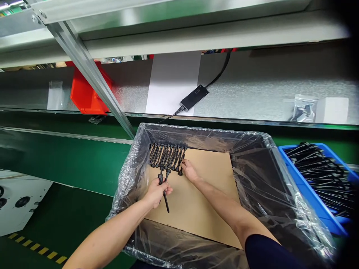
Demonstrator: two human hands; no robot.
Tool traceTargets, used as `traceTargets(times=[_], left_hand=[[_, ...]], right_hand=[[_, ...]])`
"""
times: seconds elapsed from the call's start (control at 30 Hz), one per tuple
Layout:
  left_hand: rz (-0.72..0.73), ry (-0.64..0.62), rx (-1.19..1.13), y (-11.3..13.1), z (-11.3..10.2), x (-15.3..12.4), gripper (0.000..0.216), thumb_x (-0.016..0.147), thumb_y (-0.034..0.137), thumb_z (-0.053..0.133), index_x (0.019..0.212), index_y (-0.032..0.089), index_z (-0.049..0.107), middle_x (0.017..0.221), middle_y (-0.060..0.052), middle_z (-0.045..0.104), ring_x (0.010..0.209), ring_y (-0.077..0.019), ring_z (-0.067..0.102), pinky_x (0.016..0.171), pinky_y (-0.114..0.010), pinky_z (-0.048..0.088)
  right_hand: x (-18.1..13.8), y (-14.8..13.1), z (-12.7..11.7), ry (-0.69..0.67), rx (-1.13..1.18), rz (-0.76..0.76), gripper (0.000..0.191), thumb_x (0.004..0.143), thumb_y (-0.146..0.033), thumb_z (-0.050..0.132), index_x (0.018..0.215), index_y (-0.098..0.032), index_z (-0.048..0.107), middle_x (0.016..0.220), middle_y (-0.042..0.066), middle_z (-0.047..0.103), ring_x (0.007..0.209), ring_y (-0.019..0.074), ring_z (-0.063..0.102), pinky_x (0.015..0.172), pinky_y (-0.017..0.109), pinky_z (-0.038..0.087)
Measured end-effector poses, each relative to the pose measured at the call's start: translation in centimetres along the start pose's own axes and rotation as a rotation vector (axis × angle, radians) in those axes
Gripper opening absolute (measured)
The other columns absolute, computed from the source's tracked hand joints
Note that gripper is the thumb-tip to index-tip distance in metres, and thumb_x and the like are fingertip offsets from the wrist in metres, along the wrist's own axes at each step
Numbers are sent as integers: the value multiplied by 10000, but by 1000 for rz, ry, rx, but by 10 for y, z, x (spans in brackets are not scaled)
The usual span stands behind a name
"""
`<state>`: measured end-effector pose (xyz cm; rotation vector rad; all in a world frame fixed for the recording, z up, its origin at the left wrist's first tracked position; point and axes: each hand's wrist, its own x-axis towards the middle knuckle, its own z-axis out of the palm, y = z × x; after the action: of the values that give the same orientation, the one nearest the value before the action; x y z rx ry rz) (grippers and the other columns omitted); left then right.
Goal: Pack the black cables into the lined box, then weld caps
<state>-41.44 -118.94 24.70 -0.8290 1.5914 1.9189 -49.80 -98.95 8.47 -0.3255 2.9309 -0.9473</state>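
My left hand [157, 191] is closed around a few short black ribbed cables [166, 203] with thick connector-like ends. At the right end of a row of similar cables [166, 155], my right hand [190, 171] has its fingertips pinched on one black cable [180, 172]. The row lies side by side on a brown cardboard sheet [207, 186], in its far left corner. Under the cardboard is a bin lined with clear plastic film [258, 179]. My palms hide parts of the held cables.
A blue tray [305, 183] heaped with black cables stands right of the bin. Behind, a metal shelf carries a red bin [86, 93], a white sheet [174, 82], a black power adapter [195, 98] and a white box [332, 110]. A slanted metal post [92, 74] rises at the left.
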Motion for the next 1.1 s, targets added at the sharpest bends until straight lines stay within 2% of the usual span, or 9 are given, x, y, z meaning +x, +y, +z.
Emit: traceTargets(times=[0.2,0.3,0.37,0.4,0.47,0.53,0.73,0.9,1.1], left_hand=[[1,-50,-13,-1,-4,2,177,780,144,671,855,146,511,809,-108,706,721,-146,676,708,-274,514],[-16,-65,-66,-1,-5,2,200,749,156,710,832,149,528,816,-82,695,738,-135,665,741,-286,518],[-18,-55,-116,0,-4,1,231,704,179,756,799,154,547,763,-34,659,710,-125,642,741,-306,529],[-13,-45,-134,0,-4,0,250,676,193,780,781,155,556,725,-12,633,688,-119,627,733,-311,532],[-1,-37,-136,0,-4,0,286,629,237,816,753,156,571,662,15,591,629,-106,594,687,-297,527],[0,-33,-106,-2,-4,0,334,583,292,841,741,154,580,628,22,585,560,-93,559,609,-263,493],[31,-48,-113,-8,-4,1,419,497,357,874,728,136,603,604,18,592,537,-86,544,544,-223,426],[-5,-88,-98,-3,-2,-3,389,559,342,849,778,136,603,660,-2,626,536,-74,549,523,-204,413],[-118,-192,-3,4,-3,-5,366,622,330,805,858,136,604,621,35,556,509,-59,522,473,-182,364]], right_hand=[[7,2,-6,-39,-39,19,383,846,-92,368,1108,-163,639,1151,118,576,1093,214,518,987,333,416],[-2,-13,-17,74,116,101,342,833,-132,401,1055,-138,661,1154,142,582,1108,224,534,986,337,420],[-18,-33,-25,93,316,201,273,849,-230,443,955,-148,681,1038,135,628,993,234,584,917,364,462],[-28,-46,-30,25,461,255,257,853,-295,471,908,-157,680,949,119,648,894,228,605,846,371,489],[-50,-76,-37,-230,808,330,294,836,-431,534,854,-169,668,800,77,654,730,196,602,697,349,509],[-71,-107,-42,-422,1096,354,359,790,-519,602,854,-171,662,799,60,655,734,178,593,637,310,497],[-95,-157,-44,-244,1284,466,365,615,-455,793,783,-172,635,730,7,620,677,127,543,531,214,403],[-78,-127,-43,-207,1363,612,319,630,-387,762,725,-190,530,631,-26,569,578,113,544,442,185,388],[0,-29,-48,-45,825,886,227,758,-178,619,665,-211,415,447,-54,479,382,89,466,392,187,397]])
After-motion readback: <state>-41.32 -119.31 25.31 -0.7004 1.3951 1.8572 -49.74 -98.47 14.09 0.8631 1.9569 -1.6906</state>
